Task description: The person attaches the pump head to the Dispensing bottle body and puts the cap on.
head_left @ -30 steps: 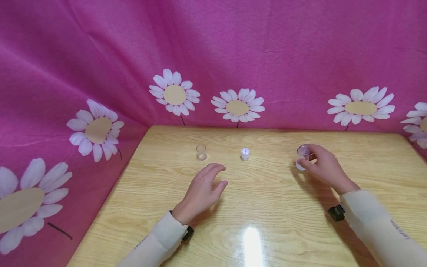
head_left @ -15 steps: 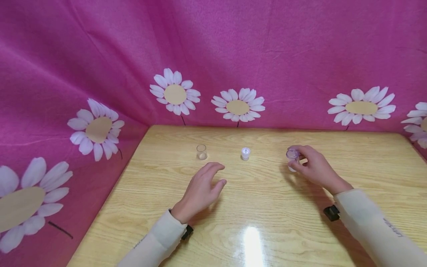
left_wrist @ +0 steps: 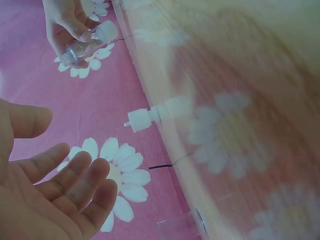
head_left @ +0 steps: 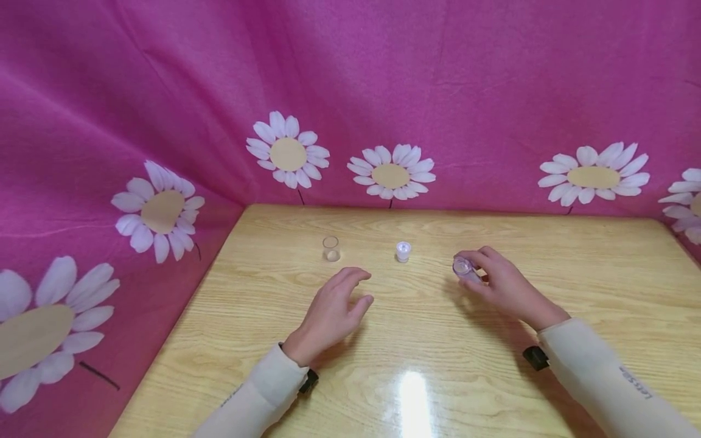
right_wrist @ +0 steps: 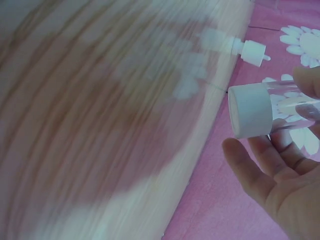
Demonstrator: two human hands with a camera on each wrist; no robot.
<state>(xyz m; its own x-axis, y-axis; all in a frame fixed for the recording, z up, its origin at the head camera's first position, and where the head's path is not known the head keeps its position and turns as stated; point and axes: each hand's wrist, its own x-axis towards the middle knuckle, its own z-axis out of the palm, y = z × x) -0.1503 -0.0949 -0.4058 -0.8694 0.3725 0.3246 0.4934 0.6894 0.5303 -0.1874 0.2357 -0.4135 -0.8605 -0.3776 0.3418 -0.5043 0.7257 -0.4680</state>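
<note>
My right hand (head_left: 509, 289) grips a small clear bottle (head_left: 465, 269) between thumb and fingers, above the right half of the table. Its white base (right_wrist: 250, 110) faces the tabletop and its open, threaded neck (left_wrist: 66, 59) points away from it, tilted to the left in the head view. A small white nozzle piece (head_left: 403, 250) with a thin tip stands upright on the table, between the hands and farther back. Behind my left hand (head_left: 331, 313) stands a clear, cup-like cover (head_left: 331, 249). That left hand holds nothing; its fingers are relaxed and thumb apart.
The light wood table (head_left: 427, 340) is glossy and reflects a bright patch of light near the front. A pink cloth (head_left: 465, 91) with white daisies closes off the back and left sides. Each wrist carries a small black camera (head_left: 535, 358).
My right hand has moved left and slightly nearer with the bottle, which has tipped further over. The left hand, the nozzle piece and the clear cover stay where they were.
</note>
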